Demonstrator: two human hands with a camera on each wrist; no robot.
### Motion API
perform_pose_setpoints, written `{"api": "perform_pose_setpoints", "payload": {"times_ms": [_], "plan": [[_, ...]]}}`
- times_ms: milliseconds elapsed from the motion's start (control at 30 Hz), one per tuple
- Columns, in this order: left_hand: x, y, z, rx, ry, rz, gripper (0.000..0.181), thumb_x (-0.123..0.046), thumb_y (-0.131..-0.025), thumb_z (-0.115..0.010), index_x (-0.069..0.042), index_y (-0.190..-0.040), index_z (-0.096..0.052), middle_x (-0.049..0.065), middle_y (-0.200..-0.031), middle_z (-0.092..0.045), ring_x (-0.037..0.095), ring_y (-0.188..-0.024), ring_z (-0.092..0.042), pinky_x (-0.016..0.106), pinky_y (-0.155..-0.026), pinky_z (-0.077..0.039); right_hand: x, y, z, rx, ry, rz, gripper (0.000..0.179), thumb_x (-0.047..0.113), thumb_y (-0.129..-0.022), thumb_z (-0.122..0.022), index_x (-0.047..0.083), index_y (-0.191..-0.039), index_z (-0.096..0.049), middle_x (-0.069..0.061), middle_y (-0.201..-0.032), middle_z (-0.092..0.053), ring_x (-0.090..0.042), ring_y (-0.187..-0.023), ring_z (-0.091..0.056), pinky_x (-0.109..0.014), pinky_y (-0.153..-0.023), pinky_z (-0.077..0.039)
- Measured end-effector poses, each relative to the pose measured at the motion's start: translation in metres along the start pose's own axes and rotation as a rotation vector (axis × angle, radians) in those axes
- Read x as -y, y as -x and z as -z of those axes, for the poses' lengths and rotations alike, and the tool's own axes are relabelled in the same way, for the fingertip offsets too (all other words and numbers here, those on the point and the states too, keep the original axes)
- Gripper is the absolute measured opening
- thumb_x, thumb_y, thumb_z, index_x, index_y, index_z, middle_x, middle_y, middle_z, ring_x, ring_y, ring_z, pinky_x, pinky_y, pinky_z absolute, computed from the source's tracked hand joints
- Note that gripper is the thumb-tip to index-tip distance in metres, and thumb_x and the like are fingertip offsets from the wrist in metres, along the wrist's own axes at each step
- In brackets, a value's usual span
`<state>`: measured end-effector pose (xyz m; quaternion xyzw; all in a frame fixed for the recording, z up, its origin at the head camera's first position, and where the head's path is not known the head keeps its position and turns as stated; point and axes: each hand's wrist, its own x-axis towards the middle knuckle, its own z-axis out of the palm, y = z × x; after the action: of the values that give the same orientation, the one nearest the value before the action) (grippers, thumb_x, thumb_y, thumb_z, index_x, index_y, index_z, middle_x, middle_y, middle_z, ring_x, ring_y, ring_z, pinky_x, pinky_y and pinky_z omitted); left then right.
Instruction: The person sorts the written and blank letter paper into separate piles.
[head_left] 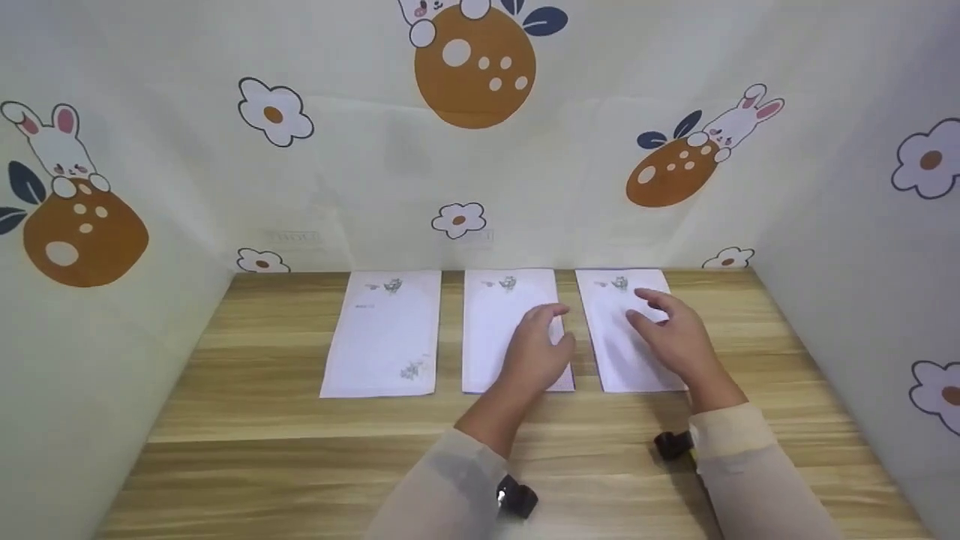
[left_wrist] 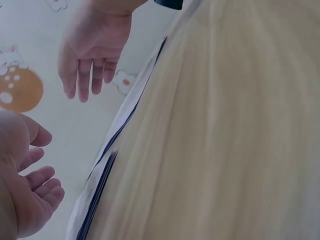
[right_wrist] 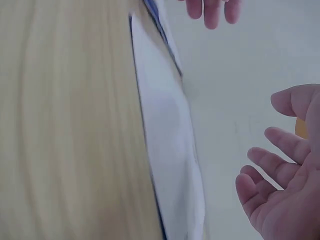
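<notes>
Three white printed paper sheets or pads lie side by side on the wooden table: a left one (head_left: 386,337), a middle one (head_left: 491,330) and a right one (head_left: 611,330). Small green-grey prints mark their tops. My left hand (head_left: 536,352) hovers over the middle one, fingers loosely bent, holding nothing. Over the right one is my right hand (head_left: 679,337), thumb and fingers apart with nothing between them. In the left wrist view a stack with dark edges (left_wrist: 100,197) shows beside the left hand (left_wrist: 25,185). A white sheet (right_wrist: 165,120) lies near the right hand (right_wrist: 285,185) in the right wrist view.
The wood-grain table (head_left: 300,465) carries the papers near its back edge. A cloth backdrop (head_left: 360,180) with rabbits, oranges and flowers stands behind and along both sides. Black wrist cameras are strapped at the left sleeve (head_left: 450,487) and the right sleeve (head_left: 757,472).
</notes>
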<state>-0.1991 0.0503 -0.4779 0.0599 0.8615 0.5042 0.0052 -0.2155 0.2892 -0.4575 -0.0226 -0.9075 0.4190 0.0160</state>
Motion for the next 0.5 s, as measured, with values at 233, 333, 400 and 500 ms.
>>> {"api": "perform_pose_setpoints", "payload": {"times_ms": [233,333,400,500], "plan": [[0.023,0.000,0.049,-0.087,-0.068,0.081,0.046,-0.032,-0.103,-0.066,-0.025,-0.148,-0.061,0.001,-0.159,-0.057,0.025,-0.152,-0.052,0.047,-0.127,-0.043,0.028,-0.009,-0.023,0.026,-0.025,0.117,0.055,0.033,-0.104,-0.068,0.006,-0.151,-0.059,-0.020,-0.156,-0.060,-0.040,-0.142,-0.059,-0.055,-0.117,-0.051],[0.033,-0.001,0.071,-0.114,-0.089,0.163,0.049,-0.034,-0.102,-0.067,-0.029,-0.150,-0.059,0.000,-0.159,-0.057,0.026,-0.150,-0.054,0.050,-0.125,-0.045,0.043,-0.011,-0.030,0.062,-0.013,0.103,0.058,0.037,-0.104,-0.066,0.010,-0.154,-0.056,-0.019,-0.159,-0.057,-0.042,-0.141,-0.060,-0.056,-0.120,-0.049],[0.039,-0.002,0.085,-0.123,-0.090,0.198,0.052,-0.034,-0.103,-0.068,-0.028,-0.153,-0.057,0.002,-0.160,-0.056,0.027,-0.151,-0.053,0.051,-0.125,-0.045,0.051,-0.012,-0.036,0.082,-0.001,0.099,0.059,0.037,-0.104,-0.066,0.012,-0.157,-0.054,-0.019,-0.161,-0.055,-0.042,-0.141,-0.060,-0.056,-0.121,-0.048],[0.048,-0.002,0.102,-0.133,-0.088,0.246,0.055,-0.035,-0.103,-0.067,-0.027,-0.156,-0.054,0.005,-0.162,-0.054,0.029,-0.154,-0.049,0.053,-0.128,-0.041,0.062,-0.013,-0.044,0.106,-0.021,0.116,0.060,0.037,-0.104,-0.066,0.012,-0.158,-0.052,-0.015,-0.162,-0.055,-0.038,-0.146,-0.057,-0.054,-0.123,-0.047]]}}
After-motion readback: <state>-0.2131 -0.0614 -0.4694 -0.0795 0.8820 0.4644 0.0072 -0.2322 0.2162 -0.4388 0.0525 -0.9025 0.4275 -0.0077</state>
